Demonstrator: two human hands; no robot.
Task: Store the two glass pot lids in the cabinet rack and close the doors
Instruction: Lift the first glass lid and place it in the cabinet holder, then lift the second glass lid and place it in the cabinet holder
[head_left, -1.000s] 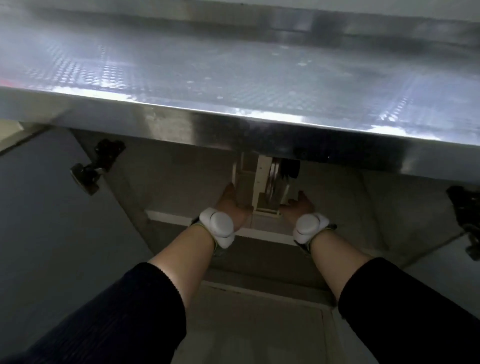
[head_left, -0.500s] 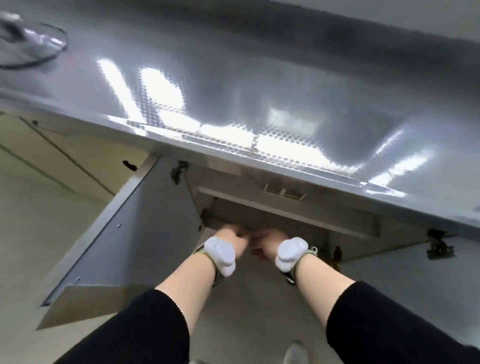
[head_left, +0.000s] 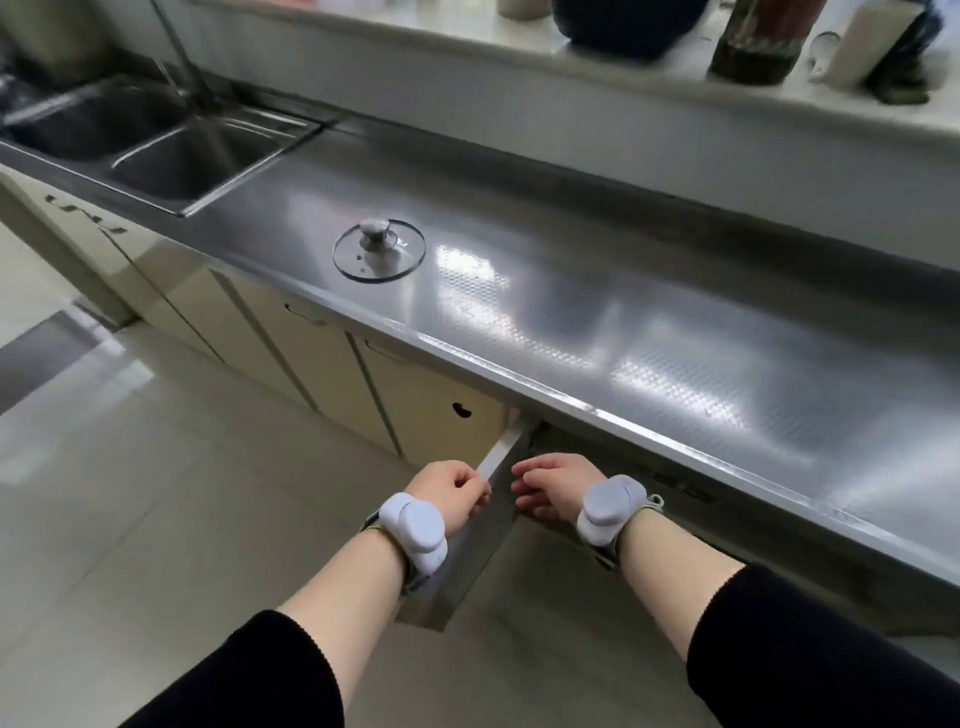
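glass lid: flat on the steel counter, knob up; round, so no long axis and the knob is the only grab point.
head view / landmark: everything placed relative to the open cabinet door, which swings out from under the counter edge.
lid vs door: up and left of the door's top edge, well apart, set back from the counter's front lip.
sink: further left of the lid along the same counter.
left hand: fingers loosely curled, holding nothing, just left of the door's top edge; can't tell if fingertips touch it.
right hand: fingers half spread, holding nothing, just right of the door edge, at the cabinet mouth under the counter.
nearer hand: left, by my read. The lid lies up-left of both hands and the left sits on that side of the door.
second lid: not visible here; rack interior hidden by the counter overhang.
progress (judgement): one lid not yet stored, door not yet closed.
next move (judgement): lift a hand clear of the counter lip, reach up-left, take the knob from above.
risk: wrist unit or lid rim knocking the steel edge on the way back down.
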